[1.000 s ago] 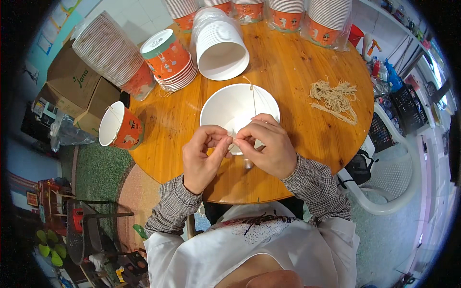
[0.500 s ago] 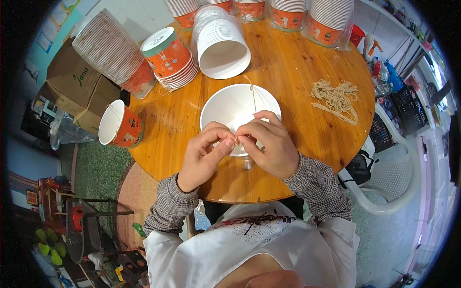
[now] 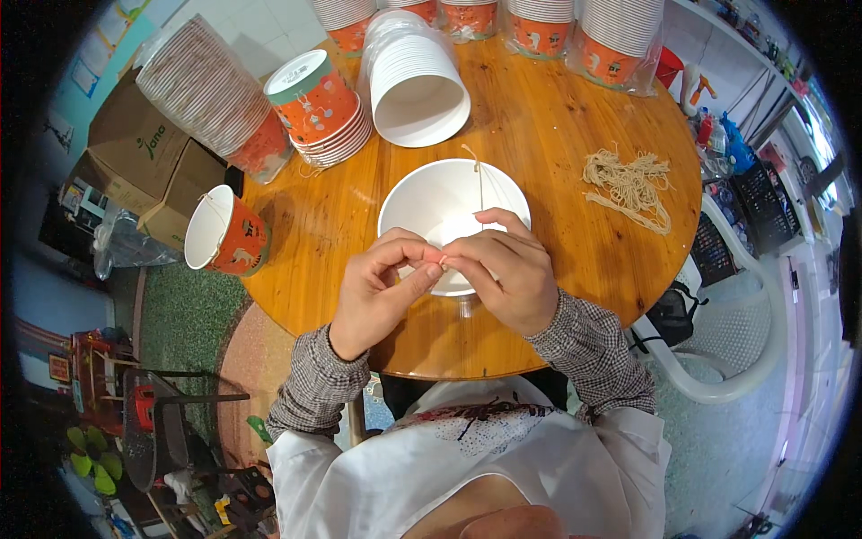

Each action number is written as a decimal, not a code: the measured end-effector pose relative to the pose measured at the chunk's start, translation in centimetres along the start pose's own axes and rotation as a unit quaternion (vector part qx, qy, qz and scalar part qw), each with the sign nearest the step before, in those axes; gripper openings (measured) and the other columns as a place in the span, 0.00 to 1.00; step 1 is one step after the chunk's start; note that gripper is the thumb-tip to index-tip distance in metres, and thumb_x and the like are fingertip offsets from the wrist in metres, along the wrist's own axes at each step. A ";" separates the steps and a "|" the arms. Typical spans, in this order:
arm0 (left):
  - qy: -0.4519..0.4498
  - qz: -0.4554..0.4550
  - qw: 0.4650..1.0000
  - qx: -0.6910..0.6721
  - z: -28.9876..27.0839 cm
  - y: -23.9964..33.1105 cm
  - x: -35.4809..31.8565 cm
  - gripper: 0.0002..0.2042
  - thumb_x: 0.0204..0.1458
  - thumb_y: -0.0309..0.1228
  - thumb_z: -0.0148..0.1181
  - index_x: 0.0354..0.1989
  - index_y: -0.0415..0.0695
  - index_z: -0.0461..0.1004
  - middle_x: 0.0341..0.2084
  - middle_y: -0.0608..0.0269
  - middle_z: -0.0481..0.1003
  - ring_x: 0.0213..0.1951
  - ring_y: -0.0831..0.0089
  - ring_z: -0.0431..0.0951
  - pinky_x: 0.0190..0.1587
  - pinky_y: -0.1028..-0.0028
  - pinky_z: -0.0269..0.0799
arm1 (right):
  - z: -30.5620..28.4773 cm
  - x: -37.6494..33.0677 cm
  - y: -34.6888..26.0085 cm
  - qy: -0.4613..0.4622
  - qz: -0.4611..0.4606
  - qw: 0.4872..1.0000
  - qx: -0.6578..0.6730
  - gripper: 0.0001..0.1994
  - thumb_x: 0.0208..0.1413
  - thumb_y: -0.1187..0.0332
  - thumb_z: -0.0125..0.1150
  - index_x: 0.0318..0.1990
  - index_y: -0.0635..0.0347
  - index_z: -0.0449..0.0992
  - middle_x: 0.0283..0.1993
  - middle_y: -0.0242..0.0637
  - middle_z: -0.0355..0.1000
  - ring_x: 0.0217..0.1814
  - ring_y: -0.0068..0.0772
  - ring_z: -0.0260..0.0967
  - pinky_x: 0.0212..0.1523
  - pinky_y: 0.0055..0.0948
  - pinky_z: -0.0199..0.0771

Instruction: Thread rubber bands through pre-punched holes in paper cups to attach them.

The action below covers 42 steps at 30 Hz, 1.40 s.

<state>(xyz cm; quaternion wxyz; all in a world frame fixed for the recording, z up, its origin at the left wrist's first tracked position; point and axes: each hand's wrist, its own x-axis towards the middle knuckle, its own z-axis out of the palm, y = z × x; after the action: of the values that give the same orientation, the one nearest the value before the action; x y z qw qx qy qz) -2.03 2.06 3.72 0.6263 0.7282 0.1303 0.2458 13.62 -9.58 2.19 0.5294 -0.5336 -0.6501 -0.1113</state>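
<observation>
A white paper bucket (image 3: pixel 417 202) stands in front of me, its open mouth facing up. A thin tan string (image 3: pixel 480 184) is tied at its far rim and runs across the mouth toward my hands. At the near rim, my left hand (image 3: pixel 384 283) pinches the string's end between thumb and forefinger. My right hand (image 3: pixel 505 274) pinches the same bit of string from the other side, its fingertips touching the left ones. The fingers hide most of the knot and part of the near rim.
A tangled pile of tan strings (image 3: pixel 628 187) lies to the right. An orange bucket with a string (image 3: pixel 241 238) sits at the left edge. Upside-down stacked buckets (image 3: pixel 314 103), a bagged stack on its side (image 3: pixel 420 99) and several wrapped stacks line the table's (image 3: pixel 557 135) far side.
The bucket has shifted very slightly to the right. My hands stay together at the near rim, with the fingertips pressed a little closer on the string.
</observation>
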 end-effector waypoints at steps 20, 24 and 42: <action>0.103 0.160 0.927 0.324 0.6 -0.7 -1.3 0.06 0.39 0.20 0.58 0.28 0.41 0.70 0.31 0.59 0.71 0.37 0.61 0.71 0.45 0.68 0.62 | -0.8 -0.5 0.0 0.017 0.074 0.997 0.020 0.04 0.50 0.75 0.61 0.33 0.61 0.74 0.34 0.36 0.74 0.39 0.40 0.71 0.49 0.39 0.68; 0.095 0.165 0.930 0.314 1.0 -0.2 -0.7 0.07 0.42 0.22 0.60 0.31 0.42 0.72 0.33 0.58 0.73 0.40 0.62 0.72 0.49 0.66 0.61 | -1.8 0.3 0.2 0.000 0.066 0.998 0.002 0.04 0.49 0.74 0.63 0.33 0.60 0.76 0.37 0.35 0.74 0.40 0.39 0.71 0.47 0.37 0.69; 0.078 0.207 0.900 0.376 1.7 0.7 -0.3 0.04 0.50 0.27 0.63 0.26 0.42 0.76 0.22 0.65 0.75 0.30 0.68 0.75 0.55 0.61 0.59 | -3.0 1.8 -0.7 -0.164 0.010 0.986 0.014 0.10 0.51 0.71 0.61 0.40 0.62 0.71 0.35 0.40 0.69 0.37 0.40 0.72 0.37 0.34 0.73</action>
<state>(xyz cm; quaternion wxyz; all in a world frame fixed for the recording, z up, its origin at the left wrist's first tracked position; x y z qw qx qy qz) -1.52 0.32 4.22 0.2288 0.8985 0.1077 0.3588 15.03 -10.96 5.14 0.4242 -0.5439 -0.7240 -0.0083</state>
